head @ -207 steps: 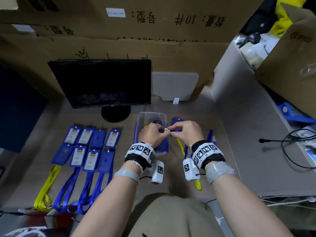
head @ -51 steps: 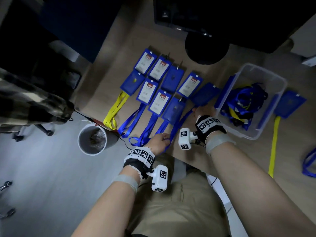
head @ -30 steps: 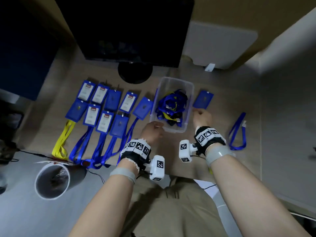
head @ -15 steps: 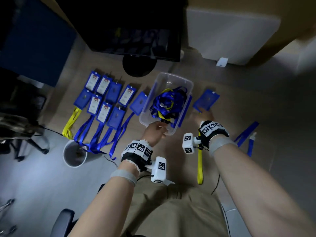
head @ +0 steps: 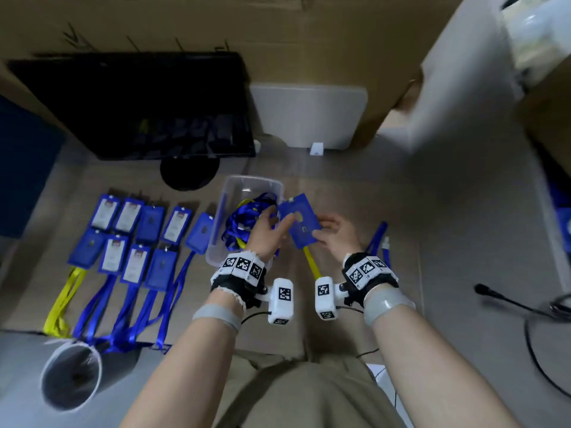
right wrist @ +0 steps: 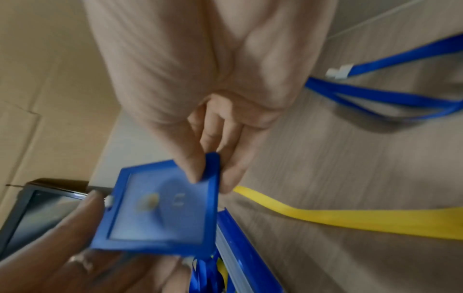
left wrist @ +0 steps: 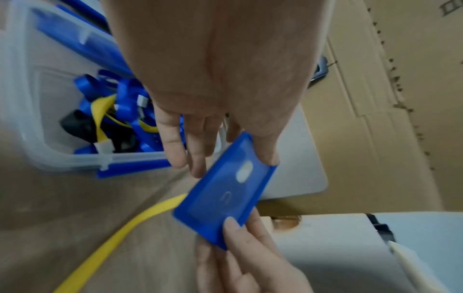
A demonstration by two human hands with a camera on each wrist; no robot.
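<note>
**A:** So, the right hand (head: 335,234): how far open is it?

**B:** Mostly closed. Its thumb and curled fingers pinch the near right corner of one blue badge holder (head: 301,222).

**A:** And the left hand (head: 265,234)?

**B:** Its fingers are nearly straight. The thumb and fingertips take the holder's far left end, by the small clip. It's a light hold.

**A:** Where is the holder?

**B:** It is lifted off the tabletop (head: 340,186), tilted, between the two hands and just right of the clear box (head: 253,180).

**A:** What's around it?

**B:** One yellow strap (head: 310,264) lies on the tabletop below the holder and runs toward the person. I cannot tell whether it is clipped on. One loose blue lanyard (head: 378,239) lies right of the right hand. The one box holds a tangle of lanyards (head: 244,220), mostly blue with some yellow, too knotted to count.

**A:** Further left?

**B:** Nine laid-out holders (head: 136,262) in two rows, five far and four near. One has a yellow lanyard (head: 63,296), and the blue ones overlap. One dark monitor (head: 139,109) stands at the far side.
</note>
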